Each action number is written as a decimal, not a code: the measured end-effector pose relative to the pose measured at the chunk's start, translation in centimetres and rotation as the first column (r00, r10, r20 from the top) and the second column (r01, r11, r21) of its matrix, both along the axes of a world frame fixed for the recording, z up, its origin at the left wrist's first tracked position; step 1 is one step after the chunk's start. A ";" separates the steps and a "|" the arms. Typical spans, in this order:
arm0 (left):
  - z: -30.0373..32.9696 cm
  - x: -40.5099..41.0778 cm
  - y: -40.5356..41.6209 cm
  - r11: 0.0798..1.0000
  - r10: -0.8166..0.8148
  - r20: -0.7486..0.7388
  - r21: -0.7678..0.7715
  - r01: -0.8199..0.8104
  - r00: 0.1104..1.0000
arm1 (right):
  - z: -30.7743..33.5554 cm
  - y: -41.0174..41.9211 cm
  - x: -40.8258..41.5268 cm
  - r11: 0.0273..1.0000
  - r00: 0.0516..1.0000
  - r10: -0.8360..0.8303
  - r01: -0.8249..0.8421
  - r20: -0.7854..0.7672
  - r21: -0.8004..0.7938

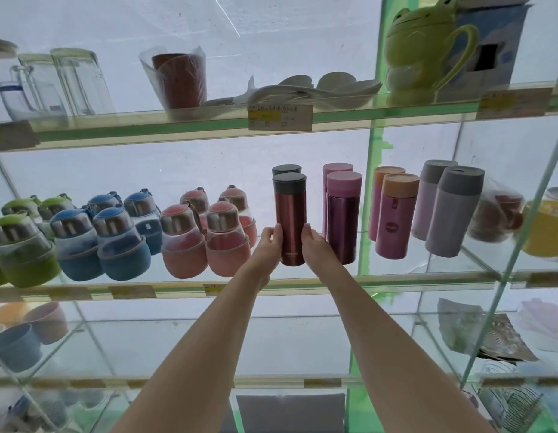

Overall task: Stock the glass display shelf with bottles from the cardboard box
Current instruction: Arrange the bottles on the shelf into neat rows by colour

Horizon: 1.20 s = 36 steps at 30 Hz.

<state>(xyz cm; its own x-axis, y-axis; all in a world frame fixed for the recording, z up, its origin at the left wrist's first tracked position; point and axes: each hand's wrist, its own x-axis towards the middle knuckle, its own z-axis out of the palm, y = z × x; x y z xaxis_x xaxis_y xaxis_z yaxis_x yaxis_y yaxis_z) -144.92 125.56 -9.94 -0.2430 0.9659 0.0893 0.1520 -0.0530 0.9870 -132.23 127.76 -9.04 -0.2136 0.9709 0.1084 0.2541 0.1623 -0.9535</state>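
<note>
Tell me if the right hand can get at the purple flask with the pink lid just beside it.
Probably yes. The right hand sits at the red flask, right beside the purple flask, which stands at the front with nothing between.

Red bottle (290, 218): slim metallic cylinder, dark grey cap, upright on the middle level of the glass display shelf (396, 280), near its front edge, held low on both sides. 1 matching bottle (286, 169) stands directly behind; a purple bottle with pink cap (344, 217) stands just beside, right.
</note>
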 end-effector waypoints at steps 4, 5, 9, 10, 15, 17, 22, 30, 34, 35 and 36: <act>0.0 -0.2 -0.2 1.000 0.006 0.024 -0.025 -0.005 1.000 | 0.1 0.1 0.1 0.999 0.998 -0.001 -0.002 -0.056 -0.054; 0.1 -0.3 -0.2 1.000 0.003 0.036 -0.022 -0.002 0.999 | 0.1 0.2 0.1 0.998 0.999 -0.021 0.019 -0.034 -0.056; 0.1 -0.2 -0.4 0.999 -0.032 0.031 -0.007 0.033 0.999 | 0.1 0.3 -0.1 0.994 0.995 -0.095 0.093 -0.028 -0.060; 0.1 -0.2 -0.4 0.999 -0.053 0.022 -0.010 0.053 0.998 | 0.0 0.3 0.0 0.994 0.996 -0.090 0.089 -0.026 -0.057; 0.3 -0.1 -0.6 0.994 -0.104 0.030 -0.020 0.104 0.994 | -0.1 0.2 0.2 0.997 0.998 -0.056 0.057 0.024 -0.045; 0.4 -0.1 -0.7 0.995 -0.095 0.027 -0.035 0.096 0.995 | -0.1 0.1 0.1 0.997 0.998 -0.048 0.050 0.047 -0.055; 0.1 0.3 -0.4 0.999 -0.016 -0.103 -0.041 0.011 0.995 | 0.0 0.3 0.3 0.995 0.999 -0.019 0.023 0.047 -0.096; 0.0 0.0 0.1 0.998 -0.034 -0.038 -0.049 0.032 0.999 | 0.1 0.0 -0.1 0.996 0.993 -0.028 0.038 0.111 -0.086; 0.0 0.0 0.2 0.998 -0.033 -0.016 -0.054 0.032 0.999 | 0.1 0.2 0.0 0.996 0.992 -0.029 0.039 0.121 -0.080; 0.0 0.0 0.2 0.998 -0.031 -0.009 -0.056 0.030 0.999 | 0.0 0.2 0.0 0.996 0.992 -0.030 0.039 0.126 -0.076; 0.0 0.0 0.3 0.998 -0.027 -0.001 -0.055 0.027 1.000 | 0.0 0.2 0.0 0.997 0.991 -0.031 0.040 0.131 -0.072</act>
<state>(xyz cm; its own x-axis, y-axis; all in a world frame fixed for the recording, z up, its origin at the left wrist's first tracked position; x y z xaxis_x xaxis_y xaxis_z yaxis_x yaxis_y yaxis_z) -144.88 125.83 -9.93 -0.2164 0.9756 0.0361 0.1534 -0.0025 0.9882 -132.25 127.94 -9.04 -0.1864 0.9824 0.0092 0.3802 0.0808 -0.9213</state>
